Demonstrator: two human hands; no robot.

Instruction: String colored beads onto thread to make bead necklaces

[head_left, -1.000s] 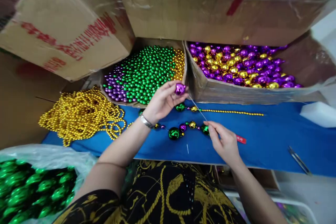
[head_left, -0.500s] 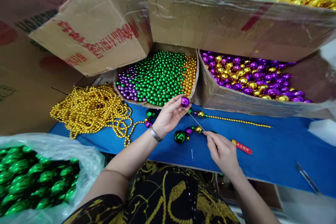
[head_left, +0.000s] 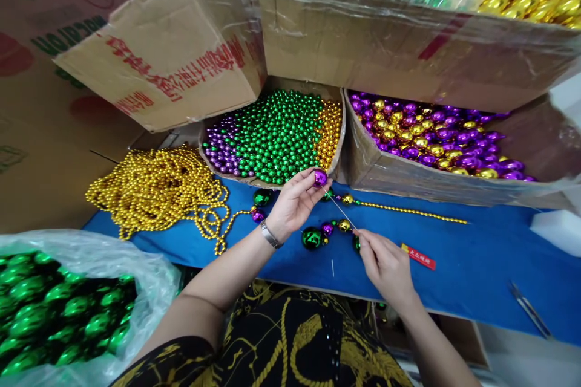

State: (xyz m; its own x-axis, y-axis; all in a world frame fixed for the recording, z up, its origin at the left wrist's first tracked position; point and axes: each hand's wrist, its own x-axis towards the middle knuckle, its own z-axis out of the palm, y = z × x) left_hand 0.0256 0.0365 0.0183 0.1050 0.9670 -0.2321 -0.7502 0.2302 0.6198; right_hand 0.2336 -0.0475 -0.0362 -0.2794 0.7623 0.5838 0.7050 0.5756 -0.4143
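A shiny purple bead (head_left: 320, 178) is pinched in the fingertips of my left hand (head_left: 293, 205), just in front of the box of small beads (head_left: 281, 133). From that bead a thin pale needle or stiff thread (head_left: 338, 208) slants down to my right hand (head_left: 385, 260), whose thumb and fingers are closed on its lower end. Which of the two it is, I cannot tell. Between and below my hands lie a large green bead (head_left: 312, 238), a purple bead (head_left: 327, 228) and a gold bead (head_left: 344, 225). Behind them a gold bead string (head_left: 413, 210) stretches right.
Gold bead strands (head_left: 154, 190) are heaped on the blue cloth (head_left: 281, 260) at left. A box of purple and gold beads (head_left: 436, 133) stands at right. Near the front are a red packet (head_left: 420, 257), tweezers (head_left: 530, 309) and a plastic bag of green balls (head_left: 154, 278).
Both hands keep nearly the same pose, the purple bead still in my left. The view has shifted slightly, and a dark green bead shows more beside my right fingers.
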